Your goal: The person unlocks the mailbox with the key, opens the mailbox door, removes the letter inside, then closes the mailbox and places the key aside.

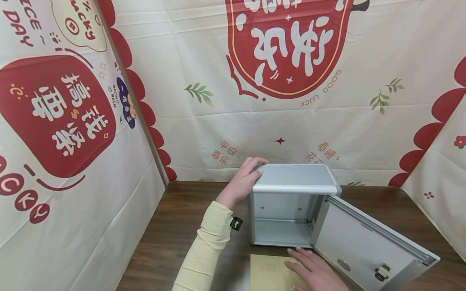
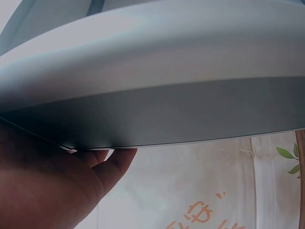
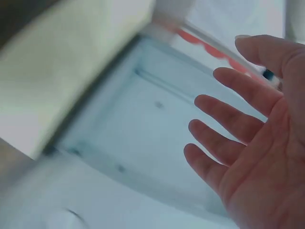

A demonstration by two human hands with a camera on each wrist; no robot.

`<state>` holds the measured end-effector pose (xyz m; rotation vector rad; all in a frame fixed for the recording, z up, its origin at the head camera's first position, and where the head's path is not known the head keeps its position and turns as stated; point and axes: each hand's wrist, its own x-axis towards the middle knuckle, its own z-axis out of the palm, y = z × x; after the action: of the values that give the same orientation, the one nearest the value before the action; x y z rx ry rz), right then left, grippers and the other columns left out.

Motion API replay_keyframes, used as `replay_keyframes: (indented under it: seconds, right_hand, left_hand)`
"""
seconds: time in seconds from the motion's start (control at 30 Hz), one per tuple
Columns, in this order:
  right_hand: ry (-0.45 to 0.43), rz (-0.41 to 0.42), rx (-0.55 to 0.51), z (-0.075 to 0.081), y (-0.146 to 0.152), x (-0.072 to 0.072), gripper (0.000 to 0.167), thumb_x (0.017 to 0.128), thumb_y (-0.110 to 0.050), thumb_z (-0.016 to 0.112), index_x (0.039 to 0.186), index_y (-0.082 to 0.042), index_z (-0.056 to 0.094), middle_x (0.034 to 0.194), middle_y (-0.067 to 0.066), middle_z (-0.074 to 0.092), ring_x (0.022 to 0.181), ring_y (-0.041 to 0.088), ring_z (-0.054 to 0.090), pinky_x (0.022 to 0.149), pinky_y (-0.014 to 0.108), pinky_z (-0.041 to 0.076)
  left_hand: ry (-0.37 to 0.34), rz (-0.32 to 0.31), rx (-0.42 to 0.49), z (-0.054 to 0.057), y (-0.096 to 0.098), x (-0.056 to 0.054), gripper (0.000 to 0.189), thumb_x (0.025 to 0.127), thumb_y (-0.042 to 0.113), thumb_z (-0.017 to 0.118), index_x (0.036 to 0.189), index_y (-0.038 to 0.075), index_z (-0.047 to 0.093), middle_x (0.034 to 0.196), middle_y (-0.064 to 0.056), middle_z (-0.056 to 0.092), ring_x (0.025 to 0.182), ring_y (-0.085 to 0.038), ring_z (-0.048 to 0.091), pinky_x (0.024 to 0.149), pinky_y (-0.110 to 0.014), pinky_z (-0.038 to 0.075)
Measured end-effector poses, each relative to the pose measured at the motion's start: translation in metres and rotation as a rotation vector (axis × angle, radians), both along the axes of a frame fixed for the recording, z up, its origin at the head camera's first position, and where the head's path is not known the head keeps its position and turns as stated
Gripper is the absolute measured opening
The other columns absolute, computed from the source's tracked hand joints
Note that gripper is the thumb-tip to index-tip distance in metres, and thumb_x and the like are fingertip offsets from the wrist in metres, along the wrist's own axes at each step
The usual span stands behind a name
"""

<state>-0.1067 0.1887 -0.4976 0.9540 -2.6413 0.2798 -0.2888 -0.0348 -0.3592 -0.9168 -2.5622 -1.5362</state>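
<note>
A grey metal box stands upright with its front open. Its hinged door swings out to the right, showing a lock on the inner face. My left hand grips the box's top left edge; in the left wrist view, fingers bend behind that edge. In front of the box lies a yellow paper envelope with faint red print. Over the envelope's right part is my right hand, fingers spread and palm empty in the right wrist view. The box interior holds nothing visible.
The brown wooden table runs up to a printed cloth backdrop. Another cloth wall borders its left side. The opened door reaches over the table's right part, close to the right hand.
</note>
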Motion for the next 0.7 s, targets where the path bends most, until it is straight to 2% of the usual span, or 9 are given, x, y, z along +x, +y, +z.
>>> replay_keyframes:
  seconds: [0.07,0.13,0.2,0.27,0.37,0.47,0.7]
  right_hand:
    - [0.043,-0.052,0.005,0.016,0.0,0.003,0.041,0.082,-0.047,0.07,0.114,-0.021,0.068,0.125,0.001,0.059,0.115,0.026,0.053,0.094,0.033,0.035]
    - [0.081,-0.074,0.004,0.033,0.0,0.004,0.042,0.079,-0.046,0.073,0.114,-0.023,0.068,0.125,-0.001,0.058,0.116,0.025,0.053,0.09,0.035,0.04]
    - [0.112,-0.072,-0.028,0.047,0.001,0.005,0.043,0.079,-0.045,0.073,0.115,-0.022,0.069,0.127,-0.001,0.058,0.118,0.024,0.051,0.1,0.029,0.034]
    - [0.164,-0.053,-0.067,0.06,0.003,0.005,0.043,0.08,-0.045,0.072,0.115,-0.021,0.068,0.129,0.001,0.057,0.12,0.024,0.049,0.107,0.021,0.02]
    - [0.194,-0.042,-0.111,0.08,0.007,0.008,0.043,0.088,-0.05,0.062,0.118,-0.019,0.066,0.133,0.003,0.054,0.123,0.024,0.044,0.109,0.017,0.004]
    - [0.212,-0.05,-0.134,0.097,0.013,0.011,0.049,0.093,-0.055,0.05,0.121,-0.018,0.064,0.136,0.005,0.051,0.127,0.026,0.041,0.11,0.021,0.005]
    - [0.304,-0.051,-0.173,0.122,0.035,0.012,0.059,0.097,-0.055,0.039,0.123,-0.008,0.062,0.138,0.014,0.048,0.133,0.027,0.034,0.112,0.029,0.01]
  left_hand:
    - [0.003,-0.001,0.003,0.0,-0.001,0.0,0.031,0.098,0.015,0.042,0.125,0.018,0.056,0.124,0.004,0.045,0.114,-0.012,0.043,0.094,-0.036,0.036]
    - [0.002,-0.001,0.004,0.0,-0.001,0.0,0.03,0.098,0.016,0.042,0.125,0.018,0.056,0.124,0.004,0.045,0.114,-0.012,0.043,0.094,-0.036,0.036]
    - [0.002,0.0,0.004,0.0,-0.002,0.0,0.03,0.098,0.016,0.042,0.125,0.018,0.056,0.123,0.004,0.046,0.113,-0.012,0.043,0.094,-0.036,0.036]
    - [0.004,0.003,0.003,0.0,-0.002,0.0,0.03,0.098,0.016,0.042,0.124,0.018,0.056,0.123,0.003,0.046,0.113,-0.012,0.043,0.094,-0.036,0.037]
    - [0.007,0.003,0.004,0.0,-0.002,0.0,0.03,0.098,0.016,0.043,0.124,0.018,0.056,0.123,0.003,0.046,0.113,-0.012,0.043,0.094,-0.036,0.037]
    - [0.012,0.0,0.003,0.0,-0.001,-0.001,0.031,0.097,0.015,0.042,0.125,0.016,0.056,0.123,0.003,0.046,0.113,-0.012,0.043,0.093,-0.036,0.037]
    - [0.033,-0.003,0.001,-0.003,0.0,-0.004,0.03,0.096,0.014,0.043,0.123,0.016,0.057,0.121,0.003,0.047,0.111,-0.012,0.044,0.093,-0.033,0.037]
